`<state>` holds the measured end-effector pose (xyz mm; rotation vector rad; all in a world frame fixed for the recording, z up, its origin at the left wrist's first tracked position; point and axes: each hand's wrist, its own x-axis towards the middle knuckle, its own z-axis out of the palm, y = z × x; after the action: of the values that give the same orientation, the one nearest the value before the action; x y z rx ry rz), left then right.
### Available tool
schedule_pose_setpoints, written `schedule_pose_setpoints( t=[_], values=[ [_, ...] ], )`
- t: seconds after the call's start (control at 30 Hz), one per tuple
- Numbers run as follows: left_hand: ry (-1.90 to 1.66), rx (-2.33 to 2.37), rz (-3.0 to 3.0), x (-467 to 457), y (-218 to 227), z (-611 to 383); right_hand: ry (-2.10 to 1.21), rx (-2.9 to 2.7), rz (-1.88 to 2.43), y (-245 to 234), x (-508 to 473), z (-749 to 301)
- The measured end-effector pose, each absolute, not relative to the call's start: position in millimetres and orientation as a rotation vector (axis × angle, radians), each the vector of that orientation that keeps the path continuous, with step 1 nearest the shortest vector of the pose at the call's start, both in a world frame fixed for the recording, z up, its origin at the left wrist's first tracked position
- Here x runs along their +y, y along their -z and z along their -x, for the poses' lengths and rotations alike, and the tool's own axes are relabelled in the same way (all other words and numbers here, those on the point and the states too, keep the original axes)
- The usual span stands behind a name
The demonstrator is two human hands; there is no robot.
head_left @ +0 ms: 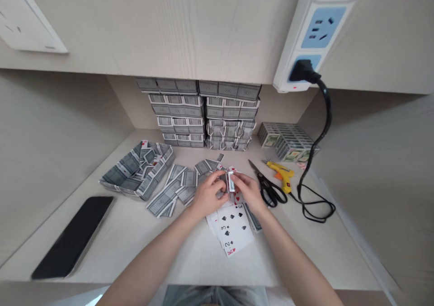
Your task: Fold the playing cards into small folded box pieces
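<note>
Over the middle of the desk, my left hand [208, 196] is closed, with its thumb and forefinger at the left side of a small folded playing card [231, 181]. From the right, my right hand [249, 190] pinches the same card, whose white edge faces up. Below them lie fanned playing cards [236, 227], face up, with spades and a red king showing. Left of my hands spread several strips and pieces of joined, grey-backed cards [169, 193]. Part of the folded card is hidden by my fingers.
At the left stand a card-built tray [152, 179] with folded pieces inside and a black phone [74, 236]. Stacked card blocks [181, 125] rise at the back. Black scissors [269, 188], a yellow glue gun [285, 172], its cord [308, 206] and wrapped card packs [288, 141] lie right.
</note>
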<state>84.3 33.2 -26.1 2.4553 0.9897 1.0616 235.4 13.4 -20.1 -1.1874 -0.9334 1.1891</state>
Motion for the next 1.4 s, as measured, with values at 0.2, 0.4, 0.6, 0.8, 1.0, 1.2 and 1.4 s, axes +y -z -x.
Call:
schedule_pose_setpoints(
  t=[0.2, 0.4, 0.6, 0.8, 1.0, 1.2, 1.4],
  values=[
    [-1.08, 1.021, -2.423, 32.5, 25.4, -84.3, -1.172, -0.929, 1.192, 19.7, 12.8, -232.9],
    [-1.023, 1.016, -2.458, 31.8, 28.2, -85.5, -1.164, -0.947, 1.194, 23.5, 13.8, -233.1],
    [-0.993, 1.021, -2.468, 30.6, 27.0, -86.4, -1.166, -1.006, 1.232, 20.7, 12.2, -231.3],
    [-1.009, 1.008, -2.448, 29.6, 24.3, -86.2, -1.198, -1.026, 1.232, 13.9, 9.0, -227.6],
    [-1.07, 1.001, -2.422, 25.3, 19.4, -86.6, -1.302, -1.006, 1.15, 9.7, 6.3, -227.2],
    [-1.103, 0.97, -2.387, 22.9, 16.7, -86.4, -1.445, -0.912, 1.003, 20.2, 6.8, -226.9],
    [-1.14, 0.936, -2.355, 23.8, 16.4, -87.4, -1.458, -0.851, 0.96, 21.5, 6.8, -225.5]
  ],
)
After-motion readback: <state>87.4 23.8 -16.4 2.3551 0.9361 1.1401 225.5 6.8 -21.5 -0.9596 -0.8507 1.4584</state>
